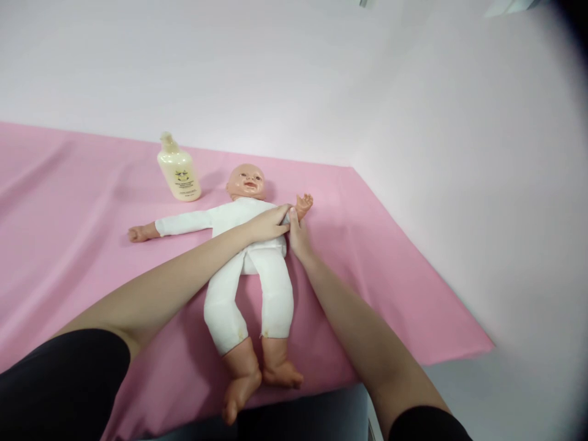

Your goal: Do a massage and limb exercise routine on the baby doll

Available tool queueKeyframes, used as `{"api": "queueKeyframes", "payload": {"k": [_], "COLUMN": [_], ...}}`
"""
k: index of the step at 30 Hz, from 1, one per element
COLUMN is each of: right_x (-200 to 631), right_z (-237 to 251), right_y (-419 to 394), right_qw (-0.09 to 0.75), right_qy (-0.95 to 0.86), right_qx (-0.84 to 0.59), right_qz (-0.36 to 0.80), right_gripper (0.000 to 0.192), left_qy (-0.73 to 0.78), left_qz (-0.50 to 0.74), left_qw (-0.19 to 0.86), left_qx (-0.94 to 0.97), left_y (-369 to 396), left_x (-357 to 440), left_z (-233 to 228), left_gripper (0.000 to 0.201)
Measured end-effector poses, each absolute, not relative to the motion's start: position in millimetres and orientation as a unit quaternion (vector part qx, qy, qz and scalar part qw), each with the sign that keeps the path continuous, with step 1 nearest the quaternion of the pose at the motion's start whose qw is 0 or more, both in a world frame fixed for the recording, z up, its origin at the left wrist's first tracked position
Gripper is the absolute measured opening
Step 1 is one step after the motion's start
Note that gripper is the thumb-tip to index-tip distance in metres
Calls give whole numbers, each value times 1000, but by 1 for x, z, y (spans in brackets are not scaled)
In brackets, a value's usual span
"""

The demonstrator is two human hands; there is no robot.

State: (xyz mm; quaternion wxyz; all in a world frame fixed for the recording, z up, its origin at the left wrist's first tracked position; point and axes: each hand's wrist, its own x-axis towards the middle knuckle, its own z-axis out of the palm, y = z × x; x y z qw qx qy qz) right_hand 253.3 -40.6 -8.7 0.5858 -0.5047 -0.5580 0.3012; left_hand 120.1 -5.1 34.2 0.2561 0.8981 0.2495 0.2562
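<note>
At the far left, a black sleeve (64,383) is worn above the bare left forearm, which is crossed over the doll's waist. The counter (68,202) is covered by a pink cloth. Next, 1 pale yellow bottle (181,174), marked with dark print, is stood upright near the far edge. Just in front of it, 1 arm of the doll is laid out straight, with the hand pointed left.

At the center, the doll (250,261) is laid on its back on the counter, with its head toward the far edge and its 2 bare feet at the near edge. White clothing is fitted on its body and limbs.

The left grip (272,222) is closed on the doll's other forearm. Immediately to the right, the same forearm is held by the right grip (298,236), with the thumb placed along it. The doll's hand is left exposed above both grips. At the far right, a white wall (505,153) is seen.
</note>
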Motion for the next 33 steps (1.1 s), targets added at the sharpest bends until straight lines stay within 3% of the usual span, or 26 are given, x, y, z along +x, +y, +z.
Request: {"api": "queueKeyframes", "payload": {"k": [20, 33], "right_x": [253, 252], "right_z": [-11, -8], "right_y": [-39, -42], "right_qw": [588, 583], "right_qy": [-565, -570], "right_qx": [-501, -498], "right_qz": [290, 296], "right_gripper": [94, 101], "left_qy": [258, 268], "left_qz": [251, 242], "left_qw": [255, 251], "left_qx": [897, 898], "left_y": [-7, -7], "left_x": [121, 122], "left_z": [36, 39], "left_gripper": [30, 22]}}
